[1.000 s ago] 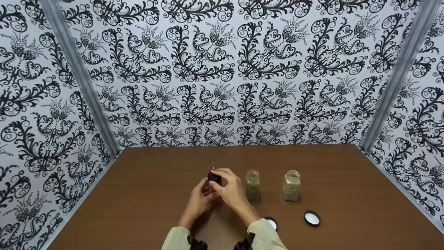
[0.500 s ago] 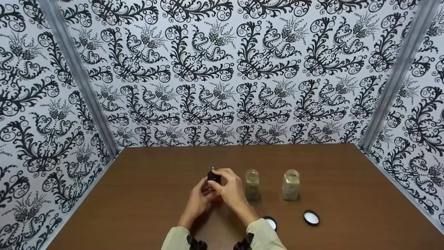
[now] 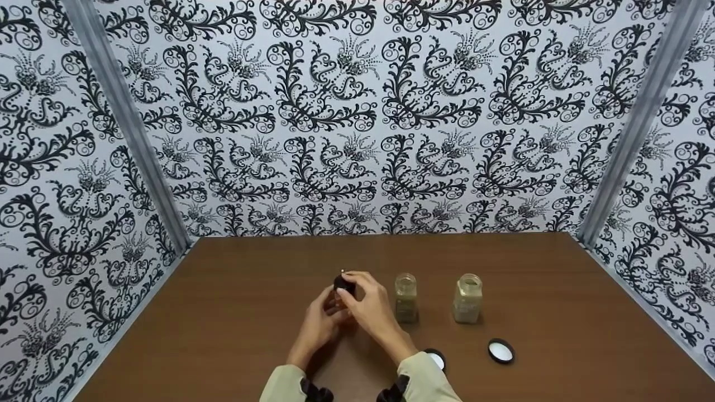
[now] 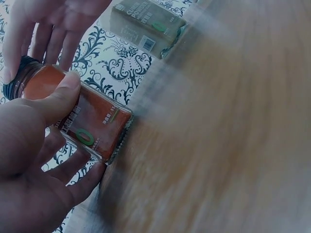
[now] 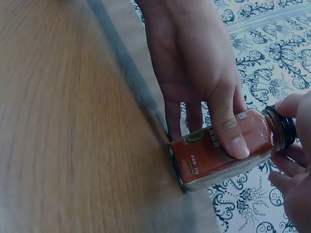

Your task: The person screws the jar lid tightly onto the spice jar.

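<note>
A squarish glass spice jar of red-orange powder (image 4: 99, 119) stands at the middle of the table, mostly hidden by the hands in the head view. My left hand (image 3: 320, 326) grips its body, thumb across the front label and fingers behind. Around the black lid (image 3: 344, 285), the thumb and fingers of my right hand (image 3: 371, 307) pinch from the side. That lid (image 5: 284, 127) sits on the jar's neck in the right wrist view.
Two lidless glass jars, one with greenish powder (image 3: 406, 307) and one with paler powder (image 3: 468, 307), stand to the right. Two black lids with white insides lie nearer me, one by my right forearm (image 3: 435, 360), one farther right (image 3: 501, 351). Patterned walls bound the brown table (image 3: 251, 279).
My right thumb has shifted slightly upward on the black lid. The left hand keeps its grip, and the other jars and loose lids stay put.
</note>
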### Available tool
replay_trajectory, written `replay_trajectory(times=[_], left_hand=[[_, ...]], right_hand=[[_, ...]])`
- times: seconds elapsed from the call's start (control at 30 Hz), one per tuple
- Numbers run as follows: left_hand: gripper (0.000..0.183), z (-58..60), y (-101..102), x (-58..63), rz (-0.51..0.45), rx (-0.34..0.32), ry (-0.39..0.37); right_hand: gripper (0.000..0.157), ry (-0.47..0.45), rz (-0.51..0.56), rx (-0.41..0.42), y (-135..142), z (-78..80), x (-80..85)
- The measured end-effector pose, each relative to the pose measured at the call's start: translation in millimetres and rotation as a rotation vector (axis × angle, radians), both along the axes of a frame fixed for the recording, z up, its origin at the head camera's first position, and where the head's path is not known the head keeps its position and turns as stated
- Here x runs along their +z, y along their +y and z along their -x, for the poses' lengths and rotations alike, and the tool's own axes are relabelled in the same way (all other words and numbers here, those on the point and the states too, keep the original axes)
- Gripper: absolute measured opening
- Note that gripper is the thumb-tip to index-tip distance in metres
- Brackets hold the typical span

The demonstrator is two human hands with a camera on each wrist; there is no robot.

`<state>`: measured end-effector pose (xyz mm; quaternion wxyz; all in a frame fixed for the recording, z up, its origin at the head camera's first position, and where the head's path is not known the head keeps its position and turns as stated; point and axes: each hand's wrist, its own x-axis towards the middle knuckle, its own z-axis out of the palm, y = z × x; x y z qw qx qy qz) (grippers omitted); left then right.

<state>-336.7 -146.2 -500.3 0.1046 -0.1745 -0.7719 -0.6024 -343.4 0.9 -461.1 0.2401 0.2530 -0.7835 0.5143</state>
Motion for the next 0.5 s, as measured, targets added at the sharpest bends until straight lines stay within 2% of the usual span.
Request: replay_trajectory(times=[0.33, 0.5], left_hand=[[0.061, -1.5, 0.1, -1.0, 0.019, 0.000, 0.000], [0.060, -0.4, -1.2, -1.1, 0.029, 0.003, 0.010]], right_hand=[[0.031, -0.019, -0.008, -0.098, -4.9, 0.9, -3.8], [0.039, -0.069, 0.002, -0.097, -3.8, 0.4, -1.3]])
